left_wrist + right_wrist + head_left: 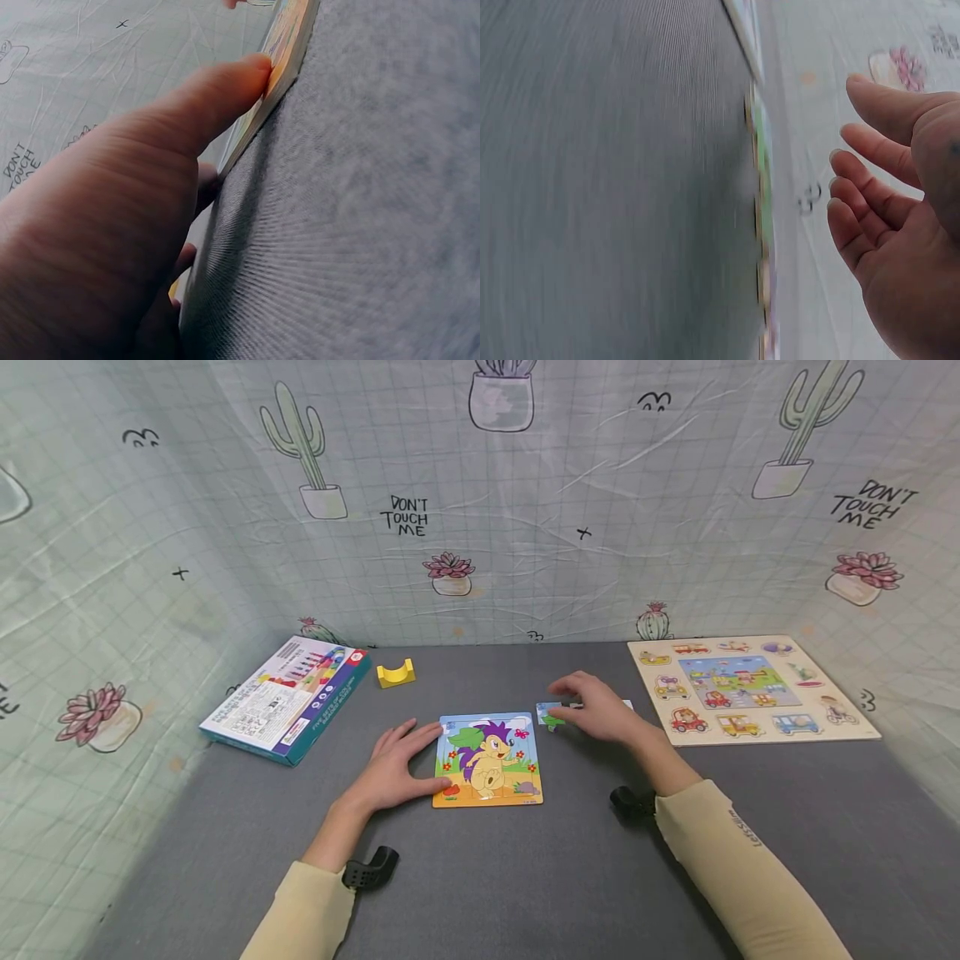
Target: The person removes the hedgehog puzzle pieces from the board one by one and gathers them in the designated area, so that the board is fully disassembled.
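Observation:
A square hedgehog jigsaw puzzle (489,768) lies flat in the middle of the table. My left hand (392,770) rests along its left side, fingers fairly straight, with the thumb on the lower left edge. The left wrist view shows that thumb (225,90) touching the board's rim. To the right of the puzzle, my right hand (603,708) hovers with its fingers apart and nothing between them. Loose puzzle pieces (551,717) lie under it, partly hidden by the hand. They also show as a row of thin pieces (763,217) in the right wrist view.
A flat box (288,693) lies at the left, with a yellow arched block (396,673) beside it. A wooden vehicle puzzle board (750,693) lies at the back right. Printed cloth (525,568) hangs behind the grey table (487,885).

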{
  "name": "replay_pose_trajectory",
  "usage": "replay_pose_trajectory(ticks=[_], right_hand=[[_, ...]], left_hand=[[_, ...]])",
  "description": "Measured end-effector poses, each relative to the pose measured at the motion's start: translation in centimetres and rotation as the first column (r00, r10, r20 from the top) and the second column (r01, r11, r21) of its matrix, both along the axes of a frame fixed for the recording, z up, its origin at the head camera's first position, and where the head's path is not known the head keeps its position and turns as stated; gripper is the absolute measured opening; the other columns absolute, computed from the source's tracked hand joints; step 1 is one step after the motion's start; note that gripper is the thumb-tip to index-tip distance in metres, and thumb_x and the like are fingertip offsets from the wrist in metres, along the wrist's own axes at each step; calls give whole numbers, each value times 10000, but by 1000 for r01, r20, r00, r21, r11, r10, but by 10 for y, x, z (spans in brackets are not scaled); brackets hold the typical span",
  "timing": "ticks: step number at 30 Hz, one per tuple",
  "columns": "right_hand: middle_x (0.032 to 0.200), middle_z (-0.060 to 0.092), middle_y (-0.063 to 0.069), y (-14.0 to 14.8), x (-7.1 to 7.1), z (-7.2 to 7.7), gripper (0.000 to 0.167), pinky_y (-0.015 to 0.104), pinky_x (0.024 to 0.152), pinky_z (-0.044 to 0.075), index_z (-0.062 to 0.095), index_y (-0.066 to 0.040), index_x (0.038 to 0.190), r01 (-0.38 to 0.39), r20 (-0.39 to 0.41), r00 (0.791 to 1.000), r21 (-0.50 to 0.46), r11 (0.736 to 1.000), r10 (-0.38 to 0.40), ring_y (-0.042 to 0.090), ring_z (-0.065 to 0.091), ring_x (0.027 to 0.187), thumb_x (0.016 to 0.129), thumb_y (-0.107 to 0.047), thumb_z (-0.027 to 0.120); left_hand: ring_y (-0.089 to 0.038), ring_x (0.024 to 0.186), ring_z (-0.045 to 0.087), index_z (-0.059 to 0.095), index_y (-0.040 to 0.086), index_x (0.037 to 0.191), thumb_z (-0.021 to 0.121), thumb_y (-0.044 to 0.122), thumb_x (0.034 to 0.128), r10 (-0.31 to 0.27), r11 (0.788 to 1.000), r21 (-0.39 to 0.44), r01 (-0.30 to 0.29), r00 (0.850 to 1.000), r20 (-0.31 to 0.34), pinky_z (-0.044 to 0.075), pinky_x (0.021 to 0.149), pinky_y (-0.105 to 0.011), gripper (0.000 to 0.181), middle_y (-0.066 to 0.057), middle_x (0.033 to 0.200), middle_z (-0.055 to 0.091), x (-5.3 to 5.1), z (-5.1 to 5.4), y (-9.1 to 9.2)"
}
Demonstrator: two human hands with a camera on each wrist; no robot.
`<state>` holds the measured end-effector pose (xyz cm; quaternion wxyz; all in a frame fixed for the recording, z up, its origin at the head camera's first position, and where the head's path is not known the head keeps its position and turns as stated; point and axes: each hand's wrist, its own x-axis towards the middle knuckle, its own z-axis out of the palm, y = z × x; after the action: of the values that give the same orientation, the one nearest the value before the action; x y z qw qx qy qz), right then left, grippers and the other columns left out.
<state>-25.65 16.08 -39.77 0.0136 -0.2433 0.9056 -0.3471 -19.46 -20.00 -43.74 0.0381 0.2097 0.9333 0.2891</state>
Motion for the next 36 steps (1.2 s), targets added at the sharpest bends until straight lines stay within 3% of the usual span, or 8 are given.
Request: replay_pose_trajectory(ticks=[19,36], right_hand=[[1279,579,173,-83,16,1,430,462,1019,459,605,16,1326,-151,93,983,-54,987,155,322,538,1193,985,-235,685],[1260,580,102,-123,27,-4,411,391,961,488,622,-23,1316,-212,125,969,-23,977,213,242,567,1109,971,-230,706]], left_hand=[[-361,1506,147,439,176,1549,785,617,778,-4,1000,-21,4,1000,29,67,1160,-645,953,-46,1588,394,0,1,-1],[-375,1503,164,448,157,1543,798,571,787,-32,999,5,32,999,8,52,1168,-628,930,-58,1576,413,1,2,-2]])
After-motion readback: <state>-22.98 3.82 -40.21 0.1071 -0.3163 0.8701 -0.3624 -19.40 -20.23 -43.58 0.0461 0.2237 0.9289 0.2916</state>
